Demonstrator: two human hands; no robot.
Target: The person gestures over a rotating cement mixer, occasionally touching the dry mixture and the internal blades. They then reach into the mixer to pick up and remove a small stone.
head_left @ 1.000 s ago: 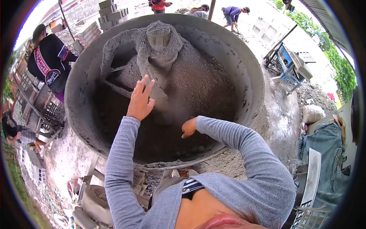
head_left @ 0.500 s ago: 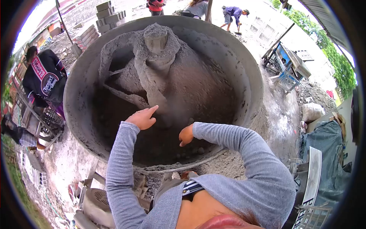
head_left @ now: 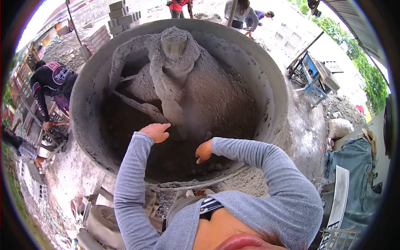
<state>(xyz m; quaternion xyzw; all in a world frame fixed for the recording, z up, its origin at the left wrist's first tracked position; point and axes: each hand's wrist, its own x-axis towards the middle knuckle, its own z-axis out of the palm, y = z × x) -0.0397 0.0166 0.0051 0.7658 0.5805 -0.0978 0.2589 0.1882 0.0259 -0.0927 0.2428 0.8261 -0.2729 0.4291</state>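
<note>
Both my hands are over a large round mixing drum point(head_left: 266, 75) crusted with cement. My left hand point(head_left: 156, 132) is above the dark mix, just below the end of a mixing arm point(head_left: 171, 109), with a finger and the thumb apart. My right hand point(head_left: 203, 151) hangs over the front part of the drum, fingers pointing down; the curled fingers are partly hidden, and no held object shows. A cement-coated hub point(head_left: 173, 45) stands in the drum beside a sloping mound of grey-brown mix point(head_left: 221, 87). Faint dust hangs near the mixing arm.
A person in black point(head_left: 52, 81) bends at the left, with another person's arm below. More people stand or bend behind the drum. Grey blocks point(head_left: 121, 18) are stacked at the back left. A blue-framed machine point(head_left: 312, 77), a sack point(head_left: 339, 128) and a tarp point(head_left: 352, 175) are on the right.
My left hand has lowered slightly, its pointing finger less extended; my right hand barely differs. The person in black has bent down. People behind the drum have shifted. The view has moved slightly.
</note>
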